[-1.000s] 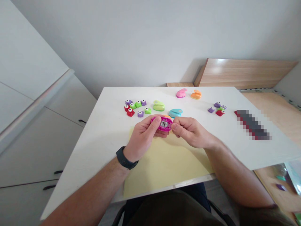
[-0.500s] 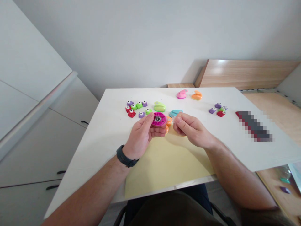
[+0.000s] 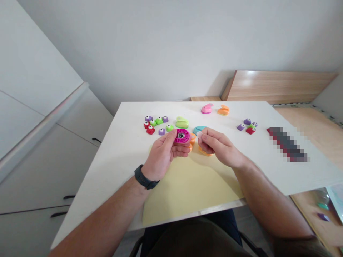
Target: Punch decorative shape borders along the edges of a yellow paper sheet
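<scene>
- I see the left hand [image 3: 160, 151] wrapped around a magenta craft punch [image 3: 182, 136], fingers closed on it, just past the near sheet's far edge, mid-bench.
- The right hand [image 3: 221, 148] has its fingers pinched on a small pale scrap [image 3: 199, 135]; I can't make out more.
- Just beyond it sit a teal punch [image 3: 198, 130] and an orange punch [image 3: 205, 152], the latter against the right hand.
- A yellow paper sheet [image 3: 187, 192] lies along the white bench's [image 3: 107, 178] near edge.
- Toward the far edge I count a green punch [image 3: 182, 122], a pink punch [image 3: 207, 109], another orange punch [image 3: 223, 110], and two clusters of small punches [image 3: 158, 125] [image 3: 248, 125].
- A pixelated strip [image 3: 288, 144] blurs near the right edge.
- White cabinets [image 3: 48, 167] stand left; a wooden panel [image 3: 276, 85] leans by the wall [image 3: 160, 46].
</scene>
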Action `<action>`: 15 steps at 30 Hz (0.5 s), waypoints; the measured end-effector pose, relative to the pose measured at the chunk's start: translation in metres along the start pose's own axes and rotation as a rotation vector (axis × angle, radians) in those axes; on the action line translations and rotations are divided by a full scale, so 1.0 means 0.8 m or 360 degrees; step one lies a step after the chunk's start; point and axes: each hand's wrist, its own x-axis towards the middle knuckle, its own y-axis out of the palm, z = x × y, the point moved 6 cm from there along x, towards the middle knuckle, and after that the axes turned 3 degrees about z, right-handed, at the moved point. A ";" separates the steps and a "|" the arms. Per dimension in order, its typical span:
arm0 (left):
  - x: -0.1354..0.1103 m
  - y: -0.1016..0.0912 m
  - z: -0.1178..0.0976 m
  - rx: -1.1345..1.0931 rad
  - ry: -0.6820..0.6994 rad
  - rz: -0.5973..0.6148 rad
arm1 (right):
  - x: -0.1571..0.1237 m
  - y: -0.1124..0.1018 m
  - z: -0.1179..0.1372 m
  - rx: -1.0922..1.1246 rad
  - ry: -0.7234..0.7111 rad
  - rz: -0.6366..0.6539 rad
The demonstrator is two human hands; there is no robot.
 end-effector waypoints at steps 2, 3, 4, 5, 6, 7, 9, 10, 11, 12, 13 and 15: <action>0.000 0.000 0.000 0.0007 0.0007 -0.0004 | -0.006 -0.007 0.004 -0.0052 -0.0044 -0.0067; 0.000 0.000 0.000 0.0011 0.0009 -0.0006 | -0.012 -0.012 0.006 -0.0096 -0.0070 -0.0117; 0.000 0.000 0.000 0.0015 0.0011 -0.0008 | -0.020 -0.019 0.008 -0.0148 -0.0094 -0.0181; 0.000 0.000 0.000 0.0020 0.0012 -0.0009 | -0.031 -0.027 0.009 -0.0208 -0.0119 -0.0264; 0.000 0.000 0.000 0.0023 0.0013 -0.0011 | -0.044 -0.037 0.010 -0.0274 -0.0143 -0.0369; 0.000 0.000 0.000 0.0024 0.0015 -0.0012 | -0.060 -0.049 0.011 -0.0339 -0.0166 -0.0497; 0.000 0.000 0.000 0.0022 0.0018 -0.0011 | -0.099 -0.078 0.014 -0.0466 -0.0223 -0.0822; -0.001 0.000 0.000 0.0021 0.0021 -0.0012 | -0.122 -0.093 0.016 -0.0521 -0.0235 -0.0999; -0.001 0.001 -0.001 0.0021 0.0025 -0.0014 | -0.146 -0.109 0.019 -0.0588 -0.0245 -0.1213; -0.001 0.001 -0.001 0.0025 0.0030 -0.0018 | -0.172 -0.126 0.023 -0.0657 -0.0244 -0.1442; -0.002 0.002 -0.002 0.0030 0.0036 -0.0023 | -0.199 -0.143 0.027 -0.0716 -0.0245 -0.1678; -0.003 0.003 -0.003 0.0045 0.0044 -0.0026 | -0.249 -0.176 0.038 -0.0831 -0.0254 -0.2042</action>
